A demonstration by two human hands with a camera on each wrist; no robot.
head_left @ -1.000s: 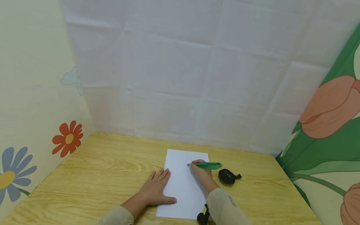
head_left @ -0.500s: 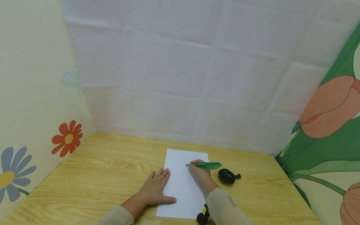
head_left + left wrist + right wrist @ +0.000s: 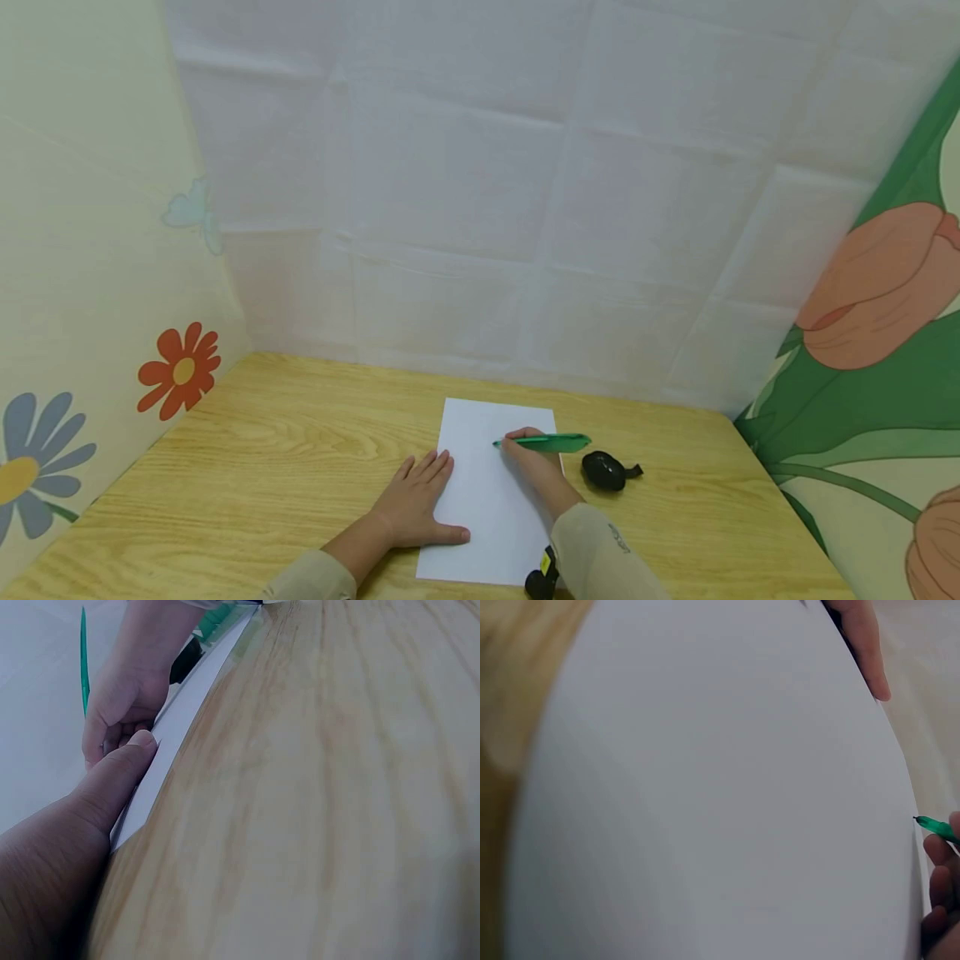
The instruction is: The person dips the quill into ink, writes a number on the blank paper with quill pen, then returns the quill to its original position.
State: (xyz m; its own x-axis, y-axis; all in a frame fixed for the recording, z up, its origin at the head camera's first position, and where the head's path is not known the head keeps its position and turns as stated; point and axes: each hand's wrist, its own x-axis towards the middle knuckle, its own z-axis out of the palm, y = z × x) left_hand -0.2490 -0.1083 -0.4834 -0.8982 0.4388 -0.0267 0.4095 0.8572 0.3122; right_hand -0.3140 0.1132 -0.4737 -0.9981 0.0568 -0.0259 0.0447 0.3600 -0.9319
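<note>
pen: green (image 3: 543, 442), lies nearly level over the upper right part of the sheet, tip pointing left, cap end sticking out past the right edge; tip seen in the right wrist view (image 3: 928, 824) at the paper
right hand: (image 3: 534, 467) fingers curled round the pen, gripping it near the tip; heel of the hand rests on the sheet's right side; beige sleeve, black wrist unit at the cuff
paper: white sheet (image 3: 487, 500), flat on the table, long side running away from the person, blank where it shows; right wrist view fills with it (image 3: 705, 795)
left hand: (image 3: 420, 504) flat, fingers straight and together, palm on the table at the sheet's left edge, thumb out across the lower left of the sheet; left wrist view shows thumb (image 3: 112, 787) pressing on the paper edge (image 3: 187, 712)
black thing: small dark rounded object (image 3: 605, 471) with a short strap, on the table just right of the pen's cap end, off the sheet; cannot tell what it is
table: light wood grain (image 3: 262, 450), carries everything
walls: white quilted sheet behind, flower-print panel left (image 3: 180, 369), tulip-print panel right (image 3: 885, 292)
</note>
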